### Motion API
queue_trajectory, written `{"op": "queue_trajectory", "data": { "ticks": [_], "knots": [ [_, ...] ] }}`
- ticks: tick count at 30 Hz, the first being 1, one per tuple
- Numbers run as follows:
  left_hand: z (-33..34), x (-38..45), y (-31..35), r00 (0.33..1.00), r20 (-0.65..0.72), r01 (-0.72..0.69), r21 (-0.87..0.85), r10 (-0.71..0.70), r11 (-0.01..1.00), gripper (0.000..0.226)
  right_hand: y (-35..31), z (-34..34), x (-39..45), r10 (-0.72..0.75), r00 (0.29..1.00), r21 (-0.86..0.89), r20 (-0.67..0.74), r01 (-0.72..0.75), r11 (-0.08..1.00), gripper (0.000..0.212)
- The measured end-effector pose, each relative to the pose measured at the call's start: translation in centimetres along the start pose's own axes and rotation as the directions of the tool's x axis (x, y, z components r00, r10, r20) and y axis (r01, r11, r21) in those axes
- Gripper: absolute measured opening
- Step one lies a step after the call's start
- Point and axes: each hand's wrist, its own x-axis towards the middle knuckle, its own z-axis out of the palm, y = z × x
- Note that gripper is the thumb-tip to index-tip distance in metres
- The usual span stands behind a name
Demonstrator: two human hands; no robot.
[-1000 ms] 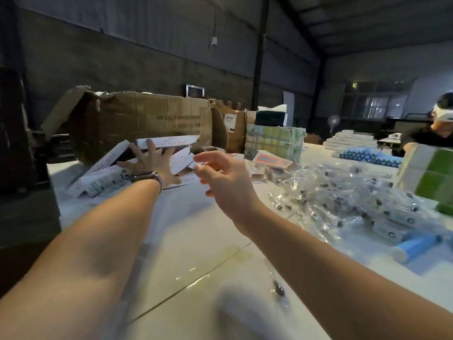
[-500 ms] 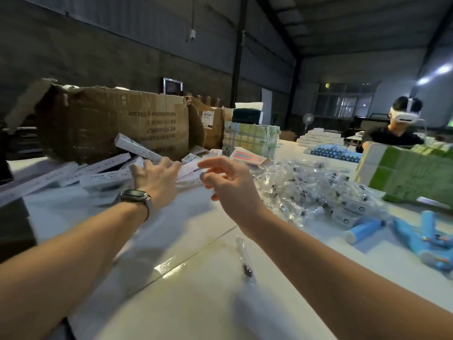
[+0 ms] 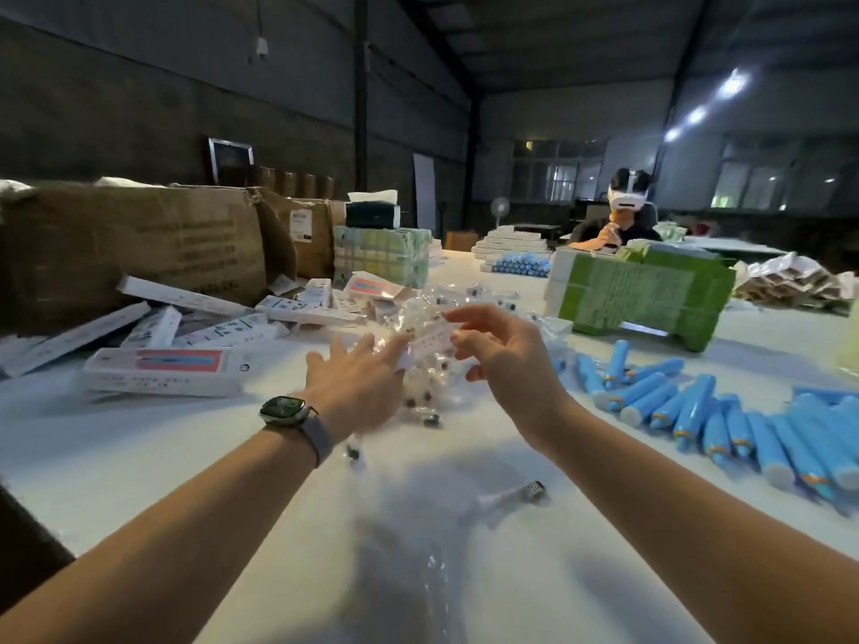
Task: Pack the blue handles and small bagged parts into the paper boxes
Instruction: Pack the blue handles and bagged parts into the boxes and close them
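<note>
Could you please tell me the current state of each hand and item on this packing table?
left hand: fingers on small paper box
right hand: fingers curled on the same box
small paper box: held above table
blue handles: loose, unpacked
bagged parts: piled, unpacked
large cardboard carton: open

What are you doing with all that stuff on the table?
A person is packing at a white table. Both hands hold one small paper box in the air: the left hand at its near end, the right hand at its far end. Just behind lies a pile of small bagged parts. Blue handles lie on the right, more paper boxes on the left. Nothing is in the held box yet, as far as shows.
</note>
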Motion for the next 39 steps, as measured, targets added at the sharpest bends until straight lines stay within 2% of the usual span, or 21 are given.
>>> {"op": "queue_trajectory", "data": {
  "ticks": [2,4,6,8,10,13,16,19,21,22,24,25,27,29,32,35,36,38,39],
  "knots": [
    [-1.1,-0.7,2.9,0.990,-0.127,-0.075,-0.087,0.064,0.993,0.037,-0.5,-2.1,-0.6,-0.049,0.998,-0.075,-0.046,0.046,0.996,0.018],
    [-2.2,-1.1,5.9,0.976,-0.179,-0.154,-0.184,0.121,0.971,0.040,-0.7,-4.1,-1.0,-0.138,0.990,-0.319,-0.041,0.118,0.940,0.030],
    [-3.6,-1.4,8.5,0.977,-0.114,-0.209,-0.311,0.182,0.927,0.045,-0.4,-6.1,-1.4,-0.230,0.970,-0.630,0.075,0.225,0.743,0.051],
    [-4.8,-1.5,10.5,0.970,0.055,-0.173,-0.533,0.237,0.828,0.035,0.2,-7.7,-2.0,-0.272,0.946,-0.802,0.176,0.298,0.517,0.066],
    [-5.8,-1.6,11.6,0.941,0.152,-0.147,-0.618,0.301,0.772,0.023,1.0,-8.8,-2.7,-0.322,0.928,-0.862,0.187,0.312,0.399,0.072],
    [-5.9,-1.7,12.4,0.923,0.140,-0.199,-0.621,0.358,0.758,0.017,2.0,-10.1,-3.4,-0.351,0.917,-0.866,0.189,0.324,0.381,0.073],
    [-5.0,-2.3,12.4,0.911,0.169,-0.170,-0.680,0.377,0.713,0.029,2.8,-11.2,-3.4,-0.374,0.892,-0.852,0.254,0.390,0.351,0.073],
    [-4.7,-2.8,12.0,0.882,0.208,-0.122,-0.765,0.422,0.633,0.055,3.2,-11.6,-3.4,-0.404,0.871,-0.827,0.280,0.433,0.360,0.072],
    [-4.5,-2.7,11.9,0.873,0.195,-0.095,-0.831,0.448,0.548,0.080,3.3,-11.6,-3.3,-0.400,0.883,-0.808,0.246,0.415,0.418,0.074],
    [-4.1,-2.6,11.9,0.876,0.159,-0.090,-0.875,0.456,0.477,0.084,3.2,-11.6,-3.4,-0.389,0.896,-0.788,0.212,0.393,0.474,0.074],
    [-2.9,-2.5,12.0,0.904,-0.006,-0.168,-0.925,0.427,0.342,0.075,2.7,-11.3,-3.5,-0.351,0.928,-0.702,0.125,0.333,0.629,0.061],
    [-2.1,-2.4,12.1,0.910,-0.129,-0.264,-0.912,0.393,0.313,0.062,2.5,-11.2,-3.4,-0.313,0.945,-0.628,0.095,0.301,0.718,0.050],
    [-0.1,-2.5,12.2,0.862,-0.376,-0.475,-0.833,0.340,0.284,0.037,1.9,-10.7,-3.4,-0.207,0.977,-0.394,0.059,0.213,0.894,0.031],
    [1.5,-3.2,12.7,0.834,-0.441,-0.524,-0.822,0.331,0.225,0.028,1.8,-10.5,-3.2,-0.094,0.994,-0.110,0.057,0.100,0.989,0.028],
    [3.0,-3.8,13.6,0.835,-0.418,-0.471,-0.879,0.359,0.074,0.042,2.2,-10.8,-3.1,0.062,0.991,0.095,0.116,-0.073,0.993,0.029],
    [3.3,-3.8,14.3,0.874,-0.397,-0.411,-0.912,0.282,-0.010,0.051,2.9,-12.2,-2.9,0.078,0.980,0.141,0.185,-0.105,0.984,0.030],
    [3.3,-3.7,14.4,0.891,-0.387,-0.395,-0.919,0.239,-0.014,0.056,3.2,-12.9,-2.9,0.090,0.984,0.172,0.157,-0.117,0.978,0.030],
    [3.6,-3.6,14.3,0.906,-0.391,-0.399,-0.917,0.159,0.019,0.066,3.7,-14.4,-2.6,0.163,0.987,0.198,0.007,-0.161,0.967,0.029],
    [3.7,-3.5,14.3,0.903,-0.409,-0.418,-0.907,0.132,0.051,0.067,4.2,-15.2,-2.4,0.191,0.976,0.084,-0.102,-0.182,0.980,0.028]
  ]
}}
